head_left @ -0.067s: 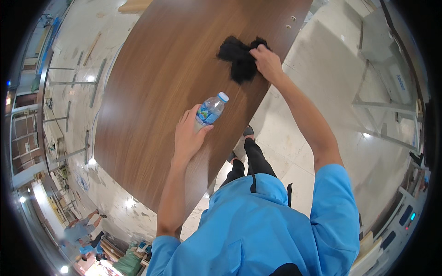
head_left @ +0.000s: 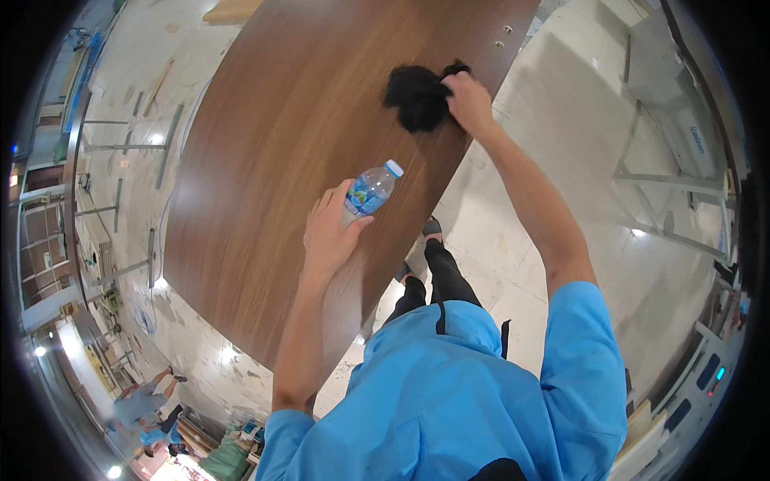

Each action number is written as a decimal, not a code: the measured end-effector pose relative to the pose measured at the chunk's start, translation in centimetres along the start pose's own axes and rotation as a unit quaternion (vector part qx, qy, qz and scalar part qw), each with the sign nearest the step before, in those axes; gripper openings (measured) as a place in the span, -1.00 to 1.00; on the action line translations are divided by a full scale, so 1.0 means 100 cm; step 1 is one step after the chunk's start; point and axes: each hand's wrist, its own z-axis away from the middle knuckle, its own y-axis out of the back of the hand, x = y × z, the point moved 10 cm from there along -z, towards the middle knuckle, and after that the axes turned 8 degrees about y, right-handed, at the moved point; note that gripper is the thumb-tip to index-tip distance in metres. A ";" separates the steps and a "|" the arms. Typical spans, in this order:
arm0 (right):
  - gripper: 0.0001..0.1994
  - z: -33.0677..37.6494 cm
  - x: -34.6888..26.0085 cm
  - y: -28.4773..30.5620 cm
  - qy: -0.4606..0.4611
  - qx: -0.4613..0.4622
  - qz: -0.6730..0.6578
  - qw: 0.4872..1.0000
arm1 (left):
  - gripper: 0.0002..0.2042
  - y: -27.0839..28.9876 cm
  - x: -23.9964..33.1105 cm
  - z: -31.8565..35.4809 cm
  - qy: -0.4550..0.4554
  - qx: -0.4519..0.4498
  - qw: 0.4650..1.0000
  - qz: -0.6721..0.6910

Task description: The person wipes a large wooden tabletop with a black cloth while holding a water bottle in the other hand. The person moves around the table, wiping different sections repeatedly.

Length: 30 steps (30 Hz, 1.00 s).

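Note:
A large wooden-topped table (head_left: 249, 184) with dark brown grain lies before me. My left hand (head_left: 331, 228) is wrapped round a clear plastic bottle (head_left: 370, 192) with a blue label and a white cap; the bottle leans to the right above the tabletop. Farther off, at the table's right side, my right hand (head_left: 469, 100) grips a black cloth (head_left: 418, 98). The cloth is bunched and somewhat blurred, most of it spread to the left of my fingers on the wood. My right fingertips are partly hidden in it.
Two small round fittings (head_left: 503, 37) sit near the table's far right edge. Metal frames (head_left: 160, 148) stand on the tiled floor at left, and a white-legged frame (head_left: 674, 184) at right. People (head_left: 144, 405) are at the lower left.
The black cloth has shifted and bunched up, its lower part drawn slightly away from me. My right hand has moved a little with it; the left hand and bottle stay nearly in place.

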 end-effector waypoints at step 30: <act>-0.83 0.055 0.125 0.043 -0.336 0.182 -0.536 0.753 | -0.37 -0.074 0.058 -0.063 -0.062 -0.047 0.978 -0.193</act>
